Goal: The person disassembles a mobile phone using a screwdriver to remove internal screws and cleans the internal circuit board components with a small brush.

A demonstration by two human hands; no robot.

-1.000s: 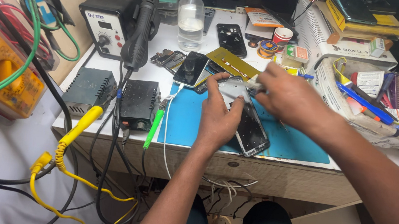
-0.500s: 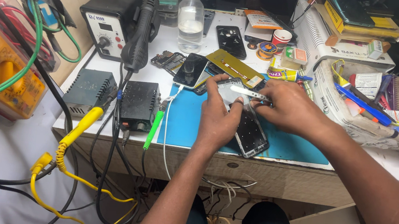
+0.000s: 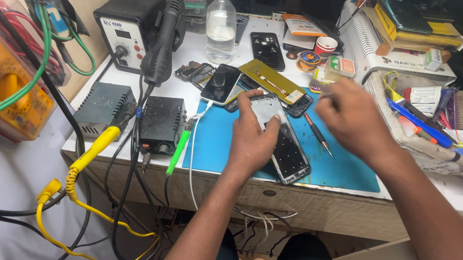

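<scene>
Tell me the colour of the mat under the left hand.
Blue mat, head view, under the left hand.

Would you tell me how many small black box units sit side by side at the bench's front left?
2: one black box nearest the left edge, the other just right of it, beside the blue mat. Cables may hide more.
</scene>
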